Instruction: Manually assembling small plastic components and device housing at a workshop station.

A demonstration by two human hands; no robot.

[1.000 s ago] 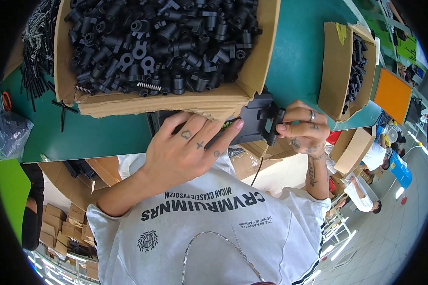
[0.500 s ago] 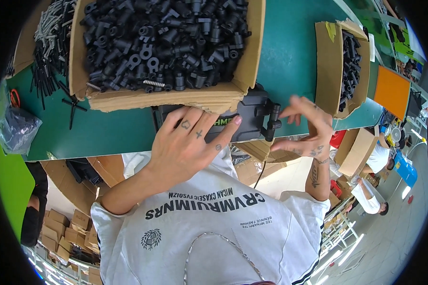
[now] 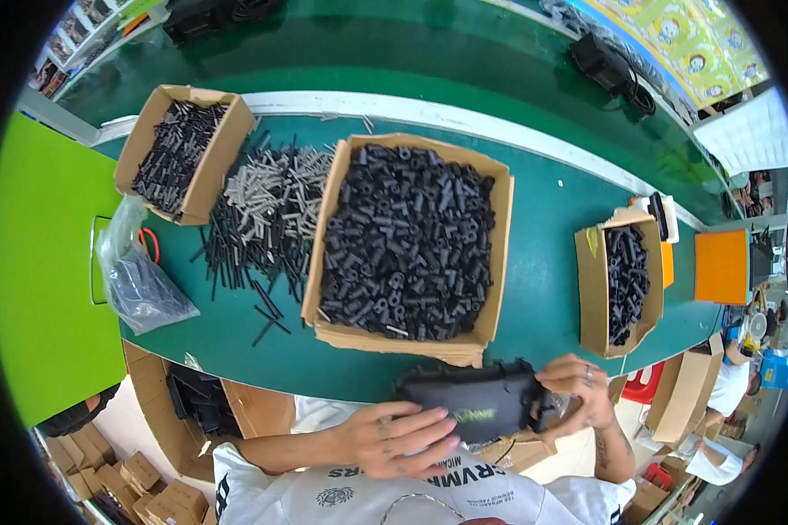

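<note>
A flat black plastic case (image 3: 464,404) with green lettering on its face lies at the table's front edge, just below the large box of parts. My left hand (image 3: 403,440) rests over its left front part, fingers laid across the face and thumb hidden. At the case's right end my right hand (image 3: 578,398) is curled, fingers above and thumb below, round a small black fitting (image 3: 538,408) mostly covered by the fingers. The large cardboard box (image 3: 318,254) in front of me holds many short black plastic fittings (image 3: 407,245).
Left of the large box lies a pile of silver and black rods (image 3: 276,201), with a smaller box of dark rods (image 3: 228,149) behind. A clear plastic bag (image 3: 140,284) sits at the left edge. Another box of black fittings (image 3: 594,293) stands to the right, near an orange bin (image 3: 721,267).
The view has shifted, taking in more of the table. My right hand, open and apart from the case's end before, has closed on it. My left hand stays on the case.
</note>
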